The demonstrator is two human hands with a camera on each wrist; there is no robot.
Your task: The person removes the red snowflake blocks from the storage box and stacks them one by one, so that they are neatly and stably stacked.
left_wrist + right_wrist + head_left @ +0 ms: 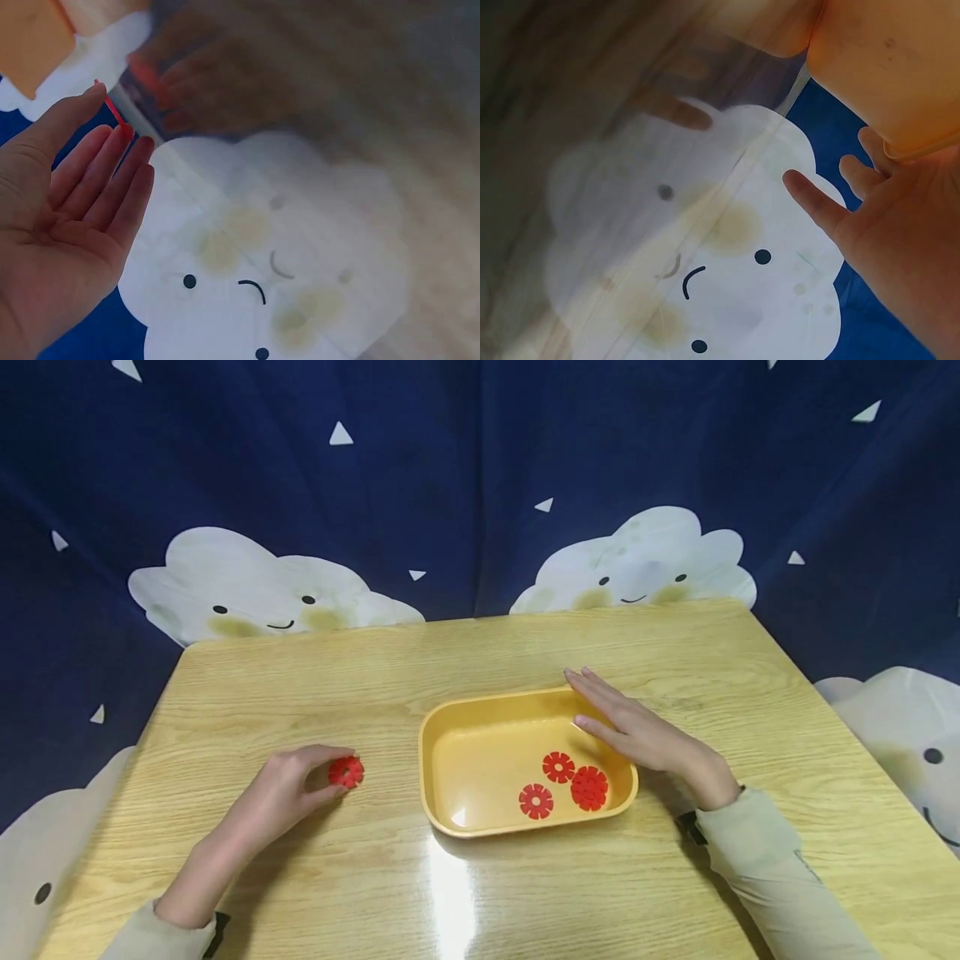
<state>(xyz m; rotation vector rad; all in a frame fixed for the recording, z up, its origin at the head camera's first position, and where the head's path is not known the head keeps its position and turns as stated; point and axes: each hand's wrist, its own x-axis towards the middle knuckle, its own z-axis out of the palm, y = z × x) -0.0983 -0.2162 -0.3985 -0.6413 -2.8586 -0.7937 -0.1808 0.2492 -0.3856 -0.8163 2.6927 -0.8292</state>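
My left hand pinches a red notched plastic disc, flower-shaped with a hole in its middle, just left of the tray. In the left wrist view the same disc shows edge-on between thumb and fingertips. A yellow rectangular tray stands near the table's middle. Inside it, toward the right end, lie a single red disc, another disc and overlapping red discs. My right hand, fingers extended, rests at the tray's right end, with the thumb over the inside.
The wood-grain table extends around the tray on every side. Behind it hangs a dark blue curtain printed with smiling clouds and white triangles. Light glares off the tabletop in front of the tray.
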